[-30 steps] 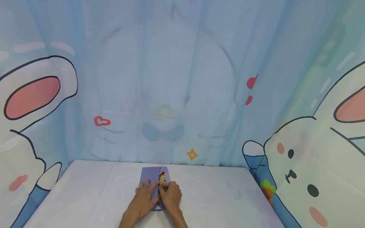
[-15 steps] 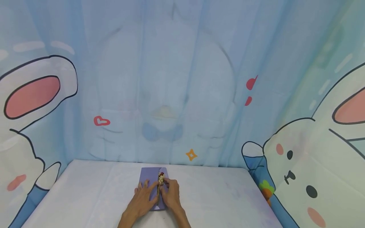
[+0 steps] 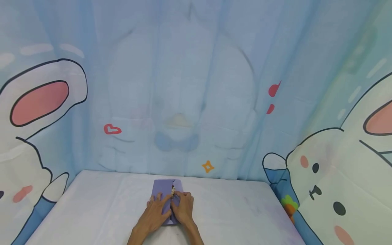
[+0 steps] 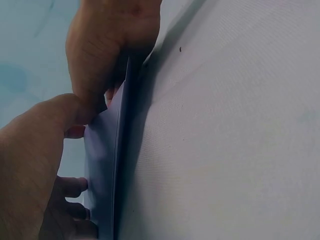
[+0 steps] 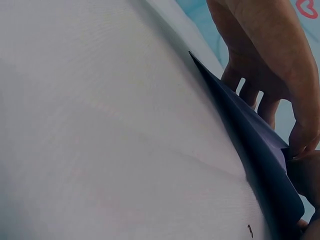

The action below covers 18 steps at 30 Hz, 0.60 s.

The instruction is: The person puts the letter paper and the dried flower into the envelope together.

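Observation:
A flat purple folded card (image 3: 162, 186) lies on the white table, with a seam running down it right of the middle. Pale dried blossoms of a small flower sprig (image 3: 173, 190) peek out at the seam; the stem is hidden. My left hand (image 3: 154, 212) rests spread on the card's left part, its index and thumb reaching to the seam. On the right part is my right hand (image 3: 184, 207), fingers bent, the index tip and thumb at the sprig and seam. Both wrist views show the card (image 4: 102, 145) edge-on, its near edge slightly raised, with the fingertips' contact partly hidden.
The white-covered table (image 3: 232, 207) spreads out on both sides of the card. Behind it hangs a blue curtain (image 3: 137, 85) with printed rabbits. A tiny dark speck (image 5: 250, 230) lies on the cloth near the card.
The blossoms have shifted left toward the seam and show less, and the stem has gone out of sight. My right fingers have moved up along the sprig. My left hand stays in place.

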Each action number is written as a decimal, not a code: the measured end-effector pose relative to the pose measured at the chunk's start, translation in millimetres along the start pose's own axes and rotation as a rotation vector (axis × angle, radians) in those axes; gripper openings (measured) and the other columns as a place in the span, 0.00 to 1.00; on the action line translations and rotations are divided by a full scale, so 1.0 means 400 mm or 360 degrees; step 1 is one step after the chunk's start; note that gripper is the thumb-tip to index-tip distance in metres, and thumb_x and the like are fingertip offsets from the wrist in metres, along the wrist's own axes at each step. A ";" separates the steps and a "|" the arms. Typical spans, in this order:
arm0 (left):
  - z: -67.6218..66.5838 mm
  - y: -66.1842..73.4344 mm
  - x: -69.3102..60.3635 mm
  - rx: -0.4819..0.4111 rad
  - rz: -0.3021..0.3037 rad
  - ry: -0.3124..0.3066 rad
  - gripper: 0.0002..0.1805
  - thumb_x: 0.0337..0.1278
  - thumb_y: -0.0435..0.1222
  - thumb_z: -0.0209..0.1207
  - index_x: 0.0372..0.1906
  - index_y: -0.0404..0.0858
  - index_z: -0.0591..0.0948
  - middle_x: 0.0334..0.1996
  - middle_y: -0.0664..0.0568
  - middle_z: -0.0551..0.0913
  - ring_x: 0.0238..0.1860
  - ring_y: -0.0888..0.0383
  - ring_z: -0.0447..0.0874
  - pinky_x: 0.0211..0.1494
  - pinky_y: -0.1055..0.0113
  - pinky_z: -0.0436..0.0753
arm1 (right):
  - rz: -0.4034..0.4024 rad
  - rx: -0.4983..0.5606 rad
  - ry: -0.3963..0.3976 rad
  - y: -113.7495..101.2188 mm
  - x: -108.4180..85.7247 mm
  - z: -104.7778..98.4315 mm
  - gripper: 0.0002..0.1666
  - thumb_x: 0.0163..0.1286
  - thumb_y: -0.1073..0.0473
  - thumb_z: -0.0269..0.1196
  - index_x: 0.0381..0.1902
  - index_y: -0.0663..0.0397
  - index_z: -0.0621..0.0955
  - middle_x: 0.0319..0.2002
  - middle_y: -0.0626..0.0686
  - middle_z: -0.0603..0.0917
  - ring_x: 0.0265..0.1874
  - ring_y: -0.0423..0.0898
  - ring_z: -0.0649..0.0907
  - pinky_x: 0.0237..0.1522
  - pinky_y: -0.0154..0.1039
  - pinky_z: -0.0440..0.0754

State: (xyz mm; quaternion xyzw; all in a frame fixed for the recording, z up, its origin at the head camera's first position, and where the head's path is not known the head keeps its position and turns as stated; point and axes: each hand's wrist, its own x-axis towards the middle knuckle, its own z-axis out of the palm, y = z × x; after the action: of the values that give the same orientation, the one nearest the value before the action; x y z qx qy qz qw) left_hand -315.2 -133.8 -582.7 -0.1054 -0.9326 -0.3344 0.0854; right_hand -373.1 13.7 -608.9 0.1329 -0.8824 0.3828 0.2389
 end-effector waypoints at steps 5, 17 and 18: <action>0.000 0.002 -0.001 -0.0026 -0.0011 -0.0034 0.33 0.74 0.49 0.61 0.79 0.45 0.74 0.78 0.26 0.68 0.76 0.12 0.61 0.73 0.20 0.66 | 0.0077 -0.0009 -0.0061 0.004 -0.001 0.010 0.22 0.56 0.63 0.77 0.52 0.55 0.92 0.44 0.60 0.81 0.42 0.51 0.73 0.45 0.50 0.70; 0.000 0.006 -0.001 0.0059 -0.0018 0.0011 0.34 0.71 0.47 0.63 0.79 0.46 0.75 0.77 0.26 0.70 0.75 0.12 0.63 0.65 0.20 0.76 | 0.0093 0.0123 0.0023 -0.010 -0.006 -0.001 0.29 0.53 0.67 0.76 0.56 0.58 0.90 0.46 0.61 0.83 0.42 0.50 0.76 0.45 0.45 0.73; -0.001 0.005 -0.001 0.0059 -0.0028 0.0012 0.34 0.71 0.47 0.63 0.79 0.47 0.75 0.77 0.26 0.70 0.75 0.12 0.63 0.63 0.20 0.77 | 0.0107 0.0186 0.0015 -0.012 -0.005 -0.009 0.29 0.54 0.68 0.76 0.57 0.60 0.89 0.45 0.61 0.84 0.42 0.50 0.77 0.45 0.44 0.74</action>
State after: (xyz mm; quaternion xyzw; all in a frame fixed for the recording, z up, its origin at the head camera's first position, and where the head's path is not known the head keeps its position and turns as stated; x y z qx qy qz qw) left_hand -314.1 -132.6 -581.4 -0.0944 -0.9392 -0.3182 0.0878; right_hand -368.2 13.1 -604.8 0.1150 -0.8614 0.4421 0.2219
